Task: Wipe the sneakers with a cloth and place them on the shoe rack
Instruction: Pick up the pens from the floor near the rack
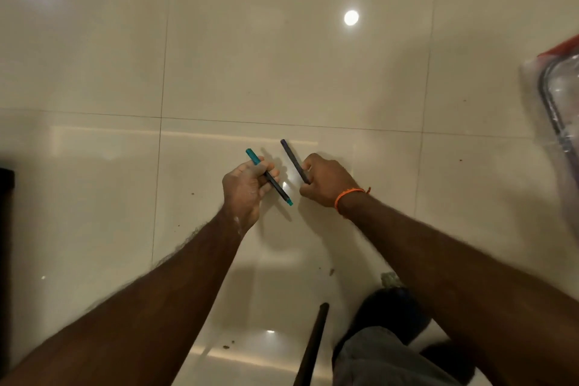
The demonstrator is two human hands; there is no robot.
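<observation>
The single head-worn wide-angle view looks steeply down from above at the glossy cream tiled floor (282, 72), near enough that both bare forearms reach from the bottom edge to mid-frame, with curved distortion toward the edges.

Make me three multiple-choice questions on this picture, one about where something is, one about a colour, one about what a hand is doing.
1. Where is the plastic-wrapped item?
A. At the right edge of the view
B. Between the hands
C. At the bottom left corner

2. What colour are the ends of the pen in the left hand?
A. Red
B. Teal
C. Yellow

3. What is the right hand doing?
A. Lying flat on the floor
B. Hanging with nothing in it
C. Gripping a dark pen

Answers: 1 A, it lies on the tiled floor at the right edge. 2 B, both ends show teal. 3 C, the fingers curl round the pen's lower end.
</observation>
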